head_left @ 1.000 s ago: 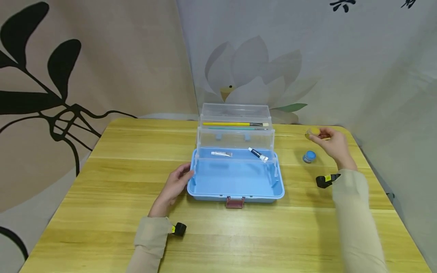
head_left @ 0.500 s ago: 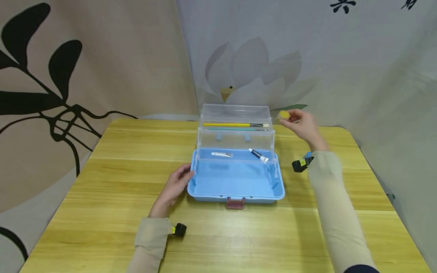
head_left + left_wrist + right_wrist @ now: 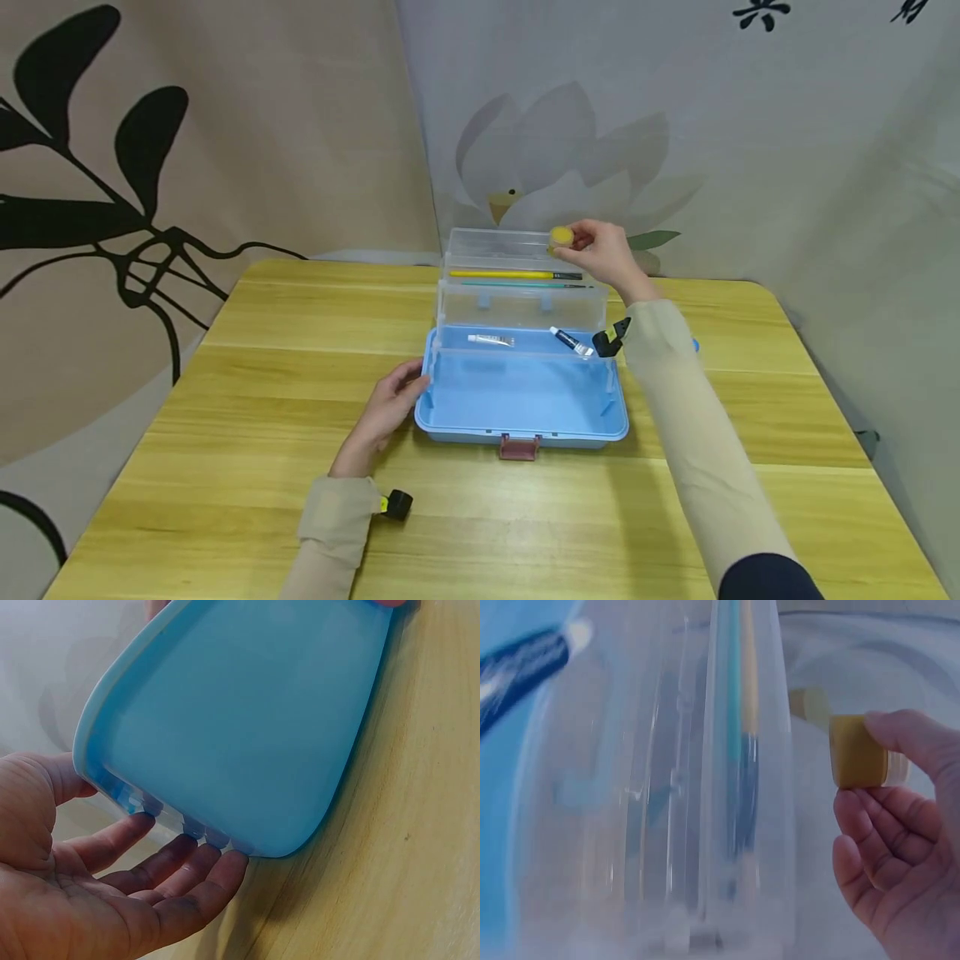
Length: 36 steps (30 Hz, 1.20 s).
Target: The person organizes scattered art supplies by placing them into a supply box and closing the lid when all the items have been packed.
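Note:
My right hand (image 3: 609, 254) pinches a small paint jar with a yellow lid (image 3: 562, 237) between thumb and fingertips, in front of the raised clear trays as seen in the head view. In the right wrist view the jar (image 3: 859, 752) is tilted on its side beside the trays. My left hand (image 3: 385, 408) rests its fingertips against the left end of the open blue box (image 3: 517, 408); the left wrist view has those fingers spread along its wall. The trays bear a yellow-handled brush (image 3: 498, 273), a teal brush (image 3: 517, 285), a white tube (image 3: 491, 340) and a dark tube (image 3: 572, 341).
A blue-lidded jar (image 3: 696, 344) is mostly hidden behind the right sleeve (image 3: 690, 425). The box's maroon clasp (image 3: 519, 447) points towards me. A printed cloth backdrop (image 3: 315, 125) hangs right behind the wooden table (image 3: 262, 375).
My right hand has carried the yellow-lidded jar leftward from the table's right side to the raised trays. The sleeve now covers most of the blue-lidded jar. My left hand stays on the box.

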### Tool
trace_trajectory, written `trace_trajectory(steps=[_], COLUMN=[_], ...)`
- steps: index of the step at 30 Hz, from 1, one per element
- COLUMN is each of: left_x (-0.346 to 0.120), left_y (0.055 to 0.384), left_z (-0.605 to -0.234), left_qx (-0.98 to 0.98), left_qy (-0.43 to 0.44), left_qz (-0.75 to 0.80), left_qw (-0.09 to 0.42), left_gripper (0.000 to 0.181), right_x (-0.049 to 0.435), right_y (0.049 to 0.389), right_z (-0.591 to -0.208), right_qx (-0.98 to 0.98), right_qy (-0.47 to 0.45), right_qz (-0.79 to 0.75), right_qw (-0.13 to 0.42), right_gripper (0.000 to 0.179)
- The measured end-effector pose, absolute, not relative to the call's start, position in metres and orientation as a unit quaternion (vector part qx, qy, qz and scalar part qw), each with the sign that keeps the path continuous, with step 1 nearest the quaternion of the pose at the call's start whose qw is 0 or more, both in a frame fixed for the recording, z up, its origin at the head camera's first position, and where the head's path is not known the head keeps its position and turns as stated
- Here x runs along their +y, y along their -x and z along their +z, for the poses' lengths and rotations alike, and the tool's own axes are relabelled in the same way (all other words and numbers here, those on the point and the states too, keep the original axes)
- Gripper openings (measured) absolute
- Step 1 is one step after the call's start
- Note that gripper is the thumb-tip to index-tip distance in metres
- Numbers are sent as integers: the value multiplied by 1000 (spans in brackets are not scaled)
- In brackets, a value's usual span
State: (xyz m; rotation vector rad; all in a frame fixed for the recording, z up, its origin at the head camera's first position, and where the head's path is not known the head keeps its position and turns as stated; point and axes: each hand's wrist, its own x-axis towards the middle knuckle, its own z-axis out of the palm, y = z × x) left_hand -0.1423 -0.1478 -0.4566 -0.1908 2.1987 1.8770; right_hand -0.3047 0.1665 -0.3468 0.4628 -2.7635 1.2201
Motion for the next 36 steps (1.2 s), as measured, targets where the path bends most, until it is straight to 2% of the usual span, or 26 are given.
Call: trace_trajectory(steps=[15,25,36], left_x=[-149,-151,-150], left_y=[140,142,141], left_z=[-456,-459,-458], left_qx=[751,749,749], left_qy=[59,53,54], left_qz=[647,651,651], left_qw=[117,113,112], left_gripper=[43,44,43], right_x=[108,88,81], right_y=[323,323,326], right_z=[-350,-352,-357], right_qx=[-894,-886,-899], right_qy=[-163,-149,-140], right_qz=[418,437,415], right_qw=[-16,-31,-24], right_gripper=[29,26,26])
